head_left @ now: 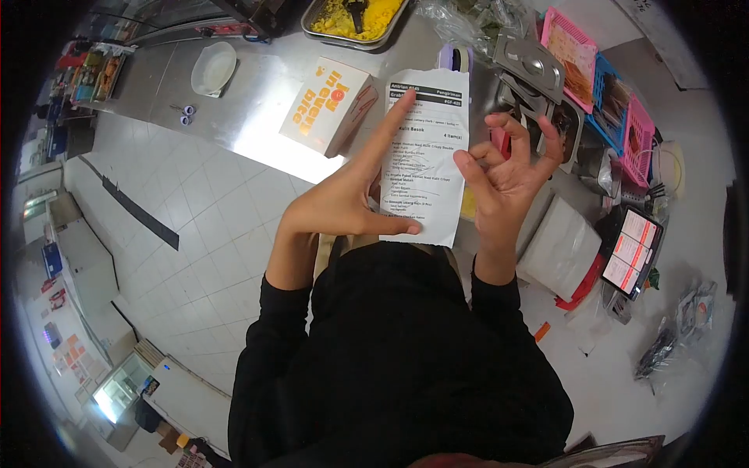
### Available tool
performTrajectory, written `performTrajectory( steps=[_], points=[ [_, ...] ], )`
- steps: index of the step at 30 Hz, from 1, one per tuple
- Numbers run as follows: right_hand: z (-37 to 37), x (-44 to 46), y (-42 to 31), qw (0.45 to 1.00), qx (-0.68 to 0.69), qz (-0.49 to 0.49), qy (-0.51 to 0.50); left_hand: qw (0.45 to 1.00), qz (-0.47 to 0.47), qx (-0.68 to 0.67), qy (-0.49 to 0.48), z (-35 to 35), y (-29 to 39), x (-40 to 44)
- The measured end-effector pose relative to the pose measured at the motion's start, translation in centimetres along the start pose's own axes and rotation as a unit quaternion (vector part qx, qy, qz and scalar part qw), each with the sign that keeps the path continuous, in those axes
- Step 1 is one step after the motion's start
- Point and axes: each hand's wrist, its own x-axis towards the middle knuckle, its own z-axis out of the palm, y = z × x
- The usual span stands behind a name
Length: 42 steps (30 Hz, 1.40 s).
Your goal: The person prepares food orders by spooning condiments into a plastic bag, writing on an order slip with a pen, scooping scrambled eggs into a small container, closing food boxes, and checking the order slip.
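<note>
A long printed paper receipt (425, 168) is held up in front of my body, its text facing me. My left hand (343, 195) grips it from the left, with the index finger across the top and the thumb across the bottom; its other fingers are hidden behind the paper. My right hand (511, 171) pinches the right edge between thumb and curled index finger, its remaining fingers raised and spread. Just left of the receipt, on the steel counter, stands a white and orange printed box (320, 105).
A tray of yellow food (335, 23) with a black utensil sits at the back. A white bowl (214, 69) rests on the counter (253, 101). To the right are pink and blue baskets (608, 101), steel lids (530, 66), a white stack (562, 246) and a lit screen (630, 249).
</note>
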Motion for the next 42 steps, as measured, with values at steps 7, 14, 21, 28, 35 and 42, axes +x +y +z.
performTrajectory(
  steps=[7, 14, 21, 28, 35, 42],
  points=[
    [-1.0, -0.8, 2.0, 0.997, -0.061, -0.026, 0.035, 0.998, -0.047, -0.051, 0.011, 0.0, -1.6, -0.1],
    [-3.6, -1.4, 8.1, 0.987, -0.152, 0.046, 0.026, 0.990, -0.140, 0.007, 0.031, 0.2, -8.8, 0.6],
    [-6.3, -2.9, 9.5, 0.951, -0.257, 0.167, 0.028, 0.984, -0.152, 0.093, 0.015, -0.2, -15.7, 0.6],
    [-5.2, -1.8, 10.8, 0.885, -0.375, 0.247, -0.123, 0.959, -0.190, 0.209, 0.024, 0.8, -15.9, 0.8],
    [-4.8, -0.1, 13.6, 0.781, -0.562, 0.196, -0.186, 0.932, -0.124, 0.340, 0.014, 0.3, -16.5, 0.7],
    [-7.1, -4.2, 14.7, 0.896, -0.259, 0.355, 0.058, 0.965, -0.159, 0.207, 0.017, -0.5, -17.7, 0.3]
  ],
)
